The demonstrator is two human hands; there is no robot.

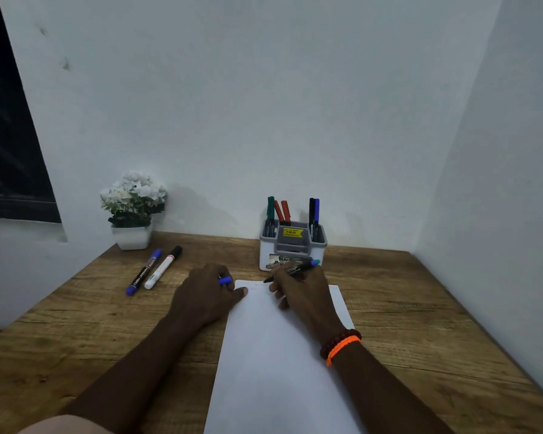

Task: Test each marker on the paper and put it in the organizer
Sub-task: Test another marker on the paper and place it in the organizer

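The right hand [298, 286] grips an uncapped marker [290, 270] mid-barrel, at the paper's [279, 355] 12 o'clock edge, just in front of the organizer [292, 249]. Its long axis runs from about 8 to 2 o'clock, tip down at 8, near faint scribbles. The left hand [207, 296] is closed on the blue cap [225, 280] and rests at the sheet's 11 o'clock corner. The marker looks light, stiff and smooth; a pinch at mid-barrel suits it. Two markers [154, 270] lie on the worktop [420, 308] at 10 o'clock, probably untested.
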